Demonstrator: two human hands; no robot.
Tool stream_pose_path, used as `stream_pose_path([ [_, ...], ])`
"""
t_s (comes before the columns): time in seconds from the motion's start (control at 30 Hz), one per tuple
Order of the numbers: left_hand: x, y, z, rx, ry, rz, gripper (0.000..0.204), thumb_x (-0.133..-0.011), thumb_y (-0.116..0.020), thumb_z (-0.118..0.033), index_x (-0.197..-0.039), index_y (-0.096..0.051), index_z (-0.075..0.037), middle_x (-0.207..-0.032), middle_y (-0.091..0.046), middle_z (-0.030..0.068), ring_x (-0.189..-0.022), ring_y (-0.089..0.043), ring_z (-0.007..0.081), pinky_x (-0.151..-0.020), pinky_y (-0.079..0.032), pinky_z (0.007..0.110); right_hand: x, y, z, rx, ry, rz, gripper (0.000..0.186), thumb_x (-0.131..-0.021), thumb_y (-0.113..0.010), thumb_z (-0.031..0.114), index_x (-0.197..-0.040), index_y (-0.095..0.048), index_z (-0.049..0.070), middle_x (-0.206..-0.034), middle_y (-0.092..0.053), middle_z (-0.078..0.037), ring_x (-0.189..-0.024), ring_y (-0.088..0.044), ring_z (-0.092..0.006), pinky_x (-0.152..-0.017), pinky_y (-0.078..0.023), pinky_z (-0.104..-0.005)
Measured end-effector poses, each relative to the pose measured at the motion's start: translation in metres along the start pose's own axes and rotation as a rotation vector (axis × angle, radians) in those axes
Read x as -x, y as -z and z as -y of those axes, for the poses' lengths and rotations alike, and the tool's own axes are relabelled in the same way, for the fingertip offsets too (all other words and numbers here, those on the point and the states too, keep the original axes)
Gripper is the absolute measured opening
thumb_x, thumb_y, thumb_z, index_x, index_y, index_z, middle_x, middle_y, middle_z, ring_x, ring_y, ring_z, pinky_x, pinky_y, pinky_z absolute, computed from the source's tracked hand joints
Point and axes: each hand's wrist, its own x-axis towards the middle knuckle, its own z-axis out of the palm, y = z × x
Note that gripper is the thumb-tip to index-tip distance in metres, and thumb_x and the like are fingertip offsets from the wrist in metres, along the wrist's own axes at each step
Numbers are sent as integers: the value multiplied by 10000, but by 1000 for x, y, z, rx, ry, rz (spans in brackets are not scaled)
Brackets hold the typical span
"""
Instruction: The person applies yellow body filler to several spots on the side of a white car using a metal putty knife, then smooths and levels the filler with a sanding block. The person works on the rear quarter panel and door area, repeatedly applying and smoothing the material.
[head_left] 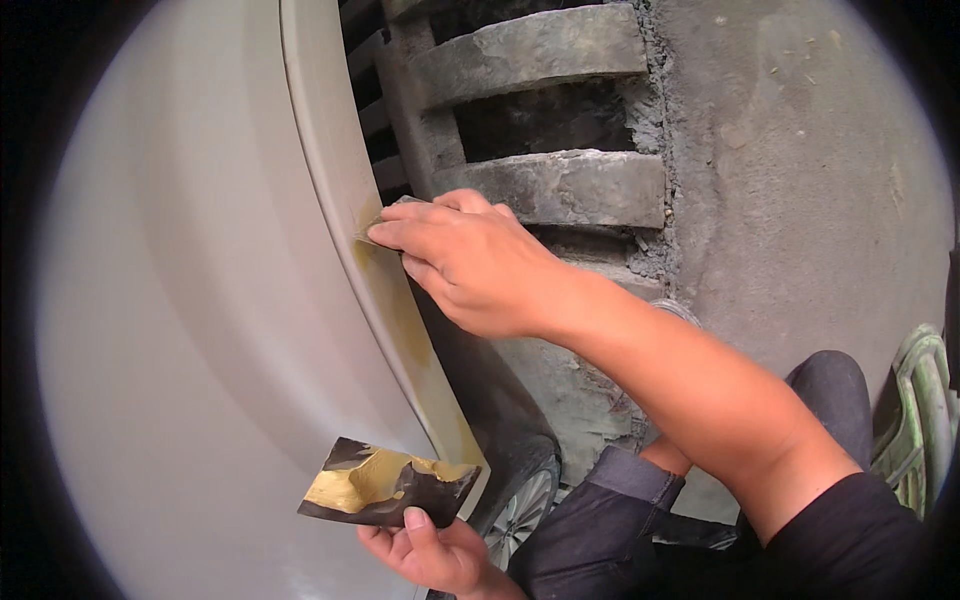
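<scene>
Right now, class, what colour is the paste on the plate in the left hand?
The paste is mustard yellow, seen best in the head view.

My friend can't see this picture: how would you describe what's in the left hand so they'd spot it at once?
Find the big pale panel filling the left, then the left hand near the bottom. It holds a flat, dark sheet heaped with thick yellow paste; the panel's edge shows only thin yellowish smears.
</scene>
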Motion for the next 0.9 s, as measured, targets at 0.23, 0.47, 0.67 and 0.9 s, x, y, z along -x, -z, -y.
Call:
stream_pose_path([
  [0.23, 1, -3, 3, 16, 2, -3, 533, -868, -525, -53, -1372, -378, 38, -1285, -520, 178, -1170, -537, 292, -1042, -436, 442, 13, 1, 10, 104, -3, 214, 338, -934, -531, 154, -1256, -633, 156, -1334, -590, -33, -1115, -549, -418, -905, -441, -550],
  [0.47, -1, -4, 1, 53, -6, 35, 533, -870, -522, -51, -1373, -373, 40, -1291, -524, 184, -1180, -535, 293, -1053, -424, 432, -5, 4, -3, -122, -18, 110, 357, -920, -569, 118, -1273, -629, 111, -1359, -588, -107, -1169, -540, -416, -1006, -446, -478],
  [0.67, -3, -8, -1, 242, 104, 128, 516, -892, -511, -41, -1383, -371, 38, -1317, -523, 182, -1208, -531, 290, -1070, -416, 437, 32, 19, 12, -279, 24, 252, 373, -937, -557, 163, -1300, -611, 99, -1363, -573, -92, -1197, -531, -371, -1029, -405, -475],
  [0.9, -4, -7, -4, 294, 106, 41, 481, -955, -504, -75, -1401, -358, 33, -1347, -502, 171, -1239, -508, 280, -1094, -388, 435, 109, 43, 45, -699, 117, 466, 388, -909, -633, 165, -1292, -630, 100, -1415, -548, -93, -1305, -471, -346, -1062, -387, -485],
])
